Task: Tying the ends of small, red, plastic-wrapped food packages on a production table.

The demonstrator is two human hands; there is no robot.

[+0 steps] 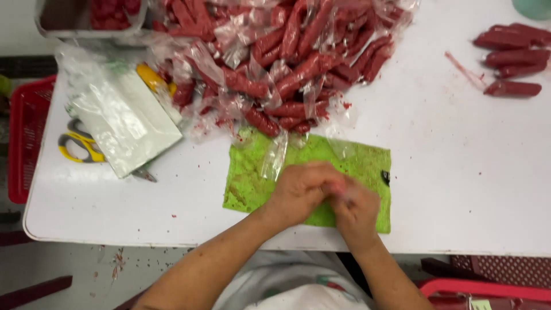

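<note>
My left hand [298, 192] and my right hand [356, 209] are pressed together over a green cloth [252, 178] near the table's front edge. Their fingers are closed around something small between them, hidden and blurred, so I cannot tell what it is. A strip of clear plastic wrap [274, 158] lies on the cloth just above my left hand. Behind the cloth sits a big pile of red sausages in clear plastic [287, 63].
Several unwrapped red sausages [513, 57] lie at the far right. A white flat packet in a plastic bag [123, 115] and yellow-handled scissors [80, 146] lie at the left. A red crate [23, 138] stands beside the white table [459, 172]. A tray [63, 17] is at the back left.
</note>
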